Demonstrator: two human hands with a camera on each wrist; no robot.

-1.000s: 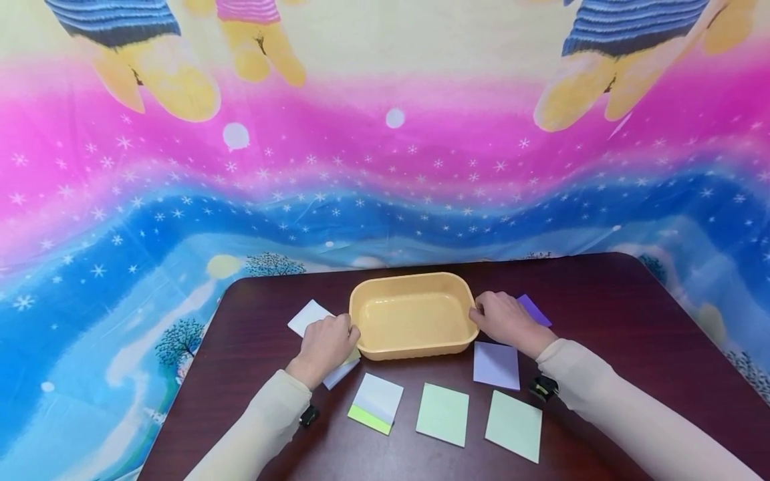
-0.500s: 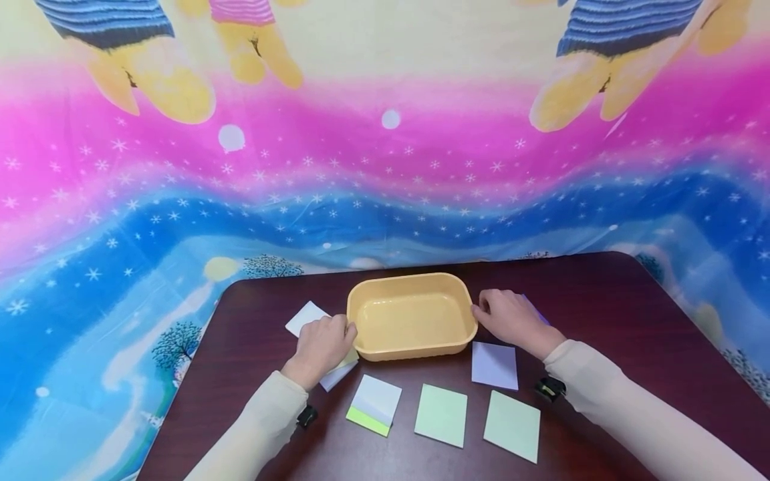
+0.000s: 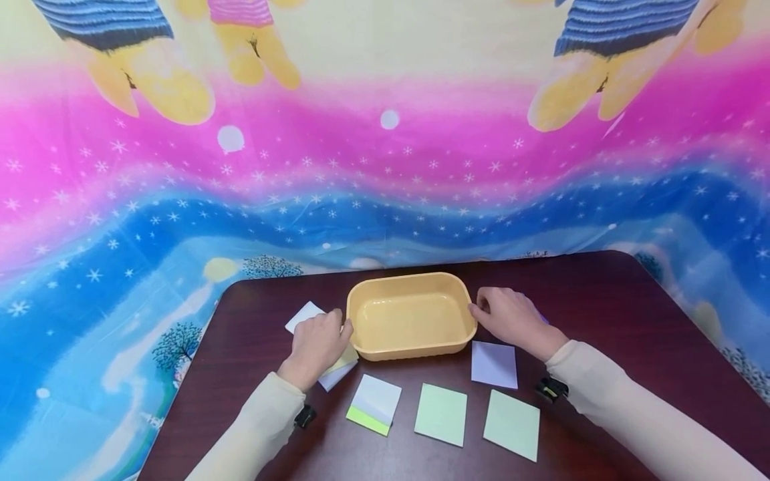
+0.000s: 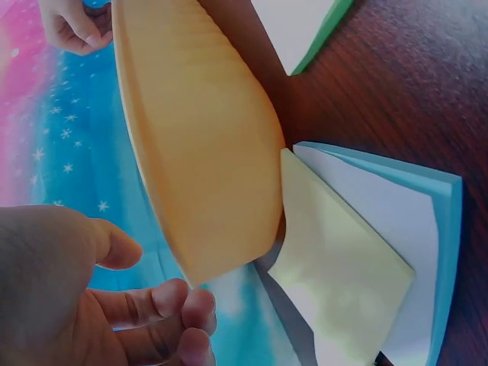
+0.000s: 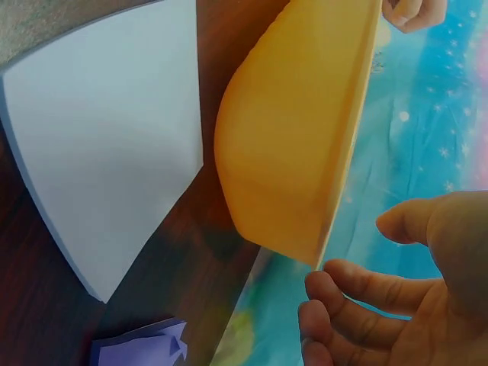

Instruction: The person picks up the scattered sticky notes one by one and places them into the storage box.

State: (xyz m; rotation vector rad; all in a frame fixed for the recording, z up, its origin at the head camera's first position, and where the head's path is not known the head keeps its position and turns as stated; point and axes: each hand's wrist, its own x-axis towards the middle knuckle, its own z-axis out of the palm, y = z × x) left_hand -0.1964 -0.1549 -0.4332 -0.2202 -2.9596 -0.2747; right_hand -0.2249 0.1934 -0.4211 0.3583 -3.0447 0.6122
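A yellow plastic tub (image 3: pixel 415 321) stands near the far edge of the table, its inside bare. My left hand (image 3: pixel 315 344) is beside its left end, thumb and fingers parted and loosely bent close to the rim. At the opposite end, my right hand (image 3: pixel 514 317) has the same loose shape, its fingertips (image 5: pixel 328 282) near the tub's corner; whether they touch it I cannot tell. Below the left hand lie a white paper pad (image 3: pixel 305 314) and a pale yellow sheet (image 4: pixel 343 252) over a blue-edged pad (image 4: pixel 446 244).
Nearer on the dark table (image 3: pixel 252 294) lie a white-and-lime pad (image 3: pixel 374 404), two pale green pads, one central (image 3: pixel 441 414) and another rightward (image 3: pixel 511 425), and a lilac pad (image 3: pixel 494 365). A purple pad (image 5: pixel 141 351) is mostly behind the right hand. A printed cloth (image 3: pixel 385 160) hangs behind.
Both hands have let go of the tub's ends. The left has drawn slightly left, the right slightly outward, covering more of the purple pad. The tub looks still.
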